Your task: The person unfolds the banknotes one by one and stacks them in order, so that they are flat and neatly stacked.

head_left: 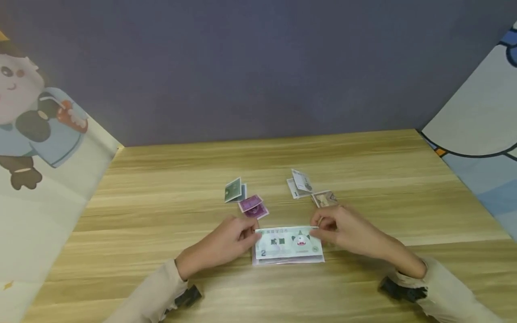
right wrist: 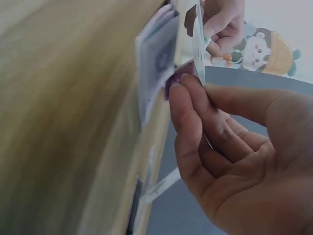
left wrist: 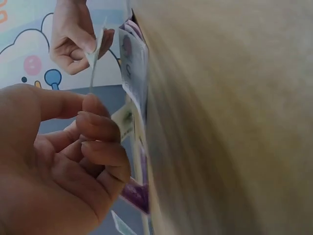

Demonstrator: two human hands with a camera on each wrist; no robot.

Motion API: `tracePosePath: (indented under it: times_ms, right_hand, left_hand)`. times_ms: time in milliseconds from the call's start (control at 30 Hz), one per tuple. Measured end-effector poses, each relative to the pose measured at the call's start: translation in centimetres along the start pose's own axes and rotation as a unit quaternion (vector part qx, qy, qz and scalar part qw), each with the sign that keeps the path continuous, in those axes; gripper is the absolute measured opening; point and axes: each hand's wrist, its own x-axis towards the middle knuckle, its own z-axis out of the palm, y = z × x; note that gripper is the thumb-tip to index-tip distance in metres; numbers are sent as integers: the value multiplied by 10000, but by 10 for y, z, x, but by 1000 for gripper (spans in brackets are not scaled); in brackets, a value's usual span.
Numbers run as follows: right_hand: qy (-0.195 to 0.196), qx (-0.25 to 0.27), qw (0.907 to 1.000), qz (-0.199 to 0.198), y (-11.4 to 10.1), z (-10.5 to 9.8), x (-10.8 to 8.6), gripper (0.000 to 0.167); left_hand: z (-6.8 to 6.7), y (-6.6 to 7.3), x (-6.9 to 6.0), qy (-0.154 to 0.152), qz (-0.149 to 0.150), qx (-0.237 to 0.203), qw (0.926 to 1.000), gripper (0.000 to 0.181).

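Both my hands pinch a pale green paper banknote (head_left: 284, 247) marked with a 2 and a cartoon face. My left hand (head_left: 228, 242) has its left end between thumb and fingers, while my right hand (head_left: 349, 229) has the right end. In the left wrist view the banknote (left wrist: 97, 56) appears nearly edge-on, raised off the table. Below it lies a small stack of pale purple notes (right wrist: 159, 54), mostly covered by the banknote in the head view; only its lower edge (head_left: 288, 261) shows there.
Folded notes stand or lie farther back on the wooden table (head_left: 181, 170): a green one (head_left: 233, 190), a purple one (head_left: 254, 207), a whitish one (head_left: 300, 181) and a brown one (head_left: 324, 198). A dark panel (head_left: 258, 72) rises behind the table's far edge.
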Motion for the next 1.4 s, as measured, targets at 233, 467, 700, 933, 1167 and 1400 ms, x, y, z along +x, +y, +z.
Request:
tracePosePath:
  times_ms: [233,467,700,933,1167,1400]
  right_hand:
    - [-400,90,9991,119,7,10,6,9]
    - [-372,53,9992,143,9,14,7,8]
    - [-429,113,9987,246,12,14,5,7]
    - [-342,-103,9990,255,14,16,4,4]
    - [-337,47,9991,271,16,15,4,5]
    - [-307,58,9991,293,14,15,4,6]
  left_hand:
    - [3,-7,-3,-395,-143,192,9989,20]
    - [7,-7,-2,-360,-152,711,9967,22]
    - [13,-5,0,-230,-168,1128,9932,22]
    - [18,-3,3,17,-145,1495,9887,17]
    - [20,-2,4,74,-238,1476,9887,15]
    - [20,0,5,190,-291,1618,9862,17]
